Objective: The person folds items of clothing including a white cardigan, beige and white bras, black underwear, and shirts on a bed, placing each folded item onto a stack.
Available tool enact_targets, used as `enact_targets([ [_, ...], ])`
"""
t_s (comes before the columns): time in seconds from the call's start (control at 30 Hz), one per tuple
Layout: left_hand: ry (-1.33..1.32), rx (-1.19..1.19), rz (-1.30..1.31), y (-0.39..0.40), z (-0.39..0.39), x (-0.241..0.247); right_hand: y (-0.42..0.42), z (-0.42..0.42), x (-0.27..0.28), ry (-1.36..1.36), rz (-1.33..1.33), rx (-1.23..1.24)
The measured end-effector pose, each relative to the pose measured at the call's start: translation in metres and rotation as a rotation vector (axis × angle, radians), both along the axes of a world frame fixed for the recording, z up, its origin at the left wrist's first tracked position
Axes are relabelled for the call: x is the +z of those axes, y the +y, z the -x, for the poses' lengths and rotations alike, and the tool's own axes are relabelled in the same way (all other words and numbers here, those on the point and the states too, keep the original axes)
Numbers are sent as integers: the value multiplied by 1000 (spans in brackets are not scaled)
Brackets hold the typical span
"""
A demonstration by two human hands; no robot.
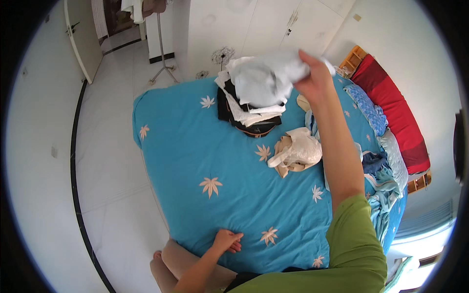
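Observation:
My right hand [316, 81] grips a pale grey folded garment [262, 80], blurred, at the far side of the bed. Under that garment is a stack of folded clothes, with white garments [253, 116] above black ones [258, 131]; whether the grey piece touches the stack cannot be told. Nearer me, to the right of the stack, lies a beige bra [302, 148], bunched up. My left hand [228, 241] holds nothing and rests low over the near edge of the bed, its fingers loosely curled and the thumb apart.
A blue leaf-patterned sheet [183, 154] covers the bed. Rumpled clothes [383, 183] and a blue pillow [368, 108] lie on the right, before a red padded headboard [388, 117]. White cabinets [263, 25] stand beyond, with a metal clothes stand [161, 47] and door [82, 40] far left.

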State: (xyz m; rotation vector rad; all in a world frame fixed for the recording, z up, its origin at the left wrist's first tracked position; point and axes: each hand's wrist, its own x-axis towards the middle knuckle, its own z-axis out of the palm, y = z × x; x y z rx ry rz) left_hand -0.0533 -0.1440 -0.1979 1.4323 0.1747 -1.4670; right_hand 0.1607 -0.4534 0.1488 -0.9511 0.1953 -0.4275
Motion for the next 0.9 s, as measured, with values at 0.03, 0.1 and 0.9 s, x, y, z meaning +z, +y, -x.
enact_targets([
  [0.03,2,-5,-2,-1,-2,-1,-10,-27,8,-40,2,-29],
  [0.1,47,-7,-19,2,-4,-9,-23,-72,6,-84,-57,-73],
  [0.9,13,73,-57,-6,-4,-23,-12,178,-258,730,249,212],
])
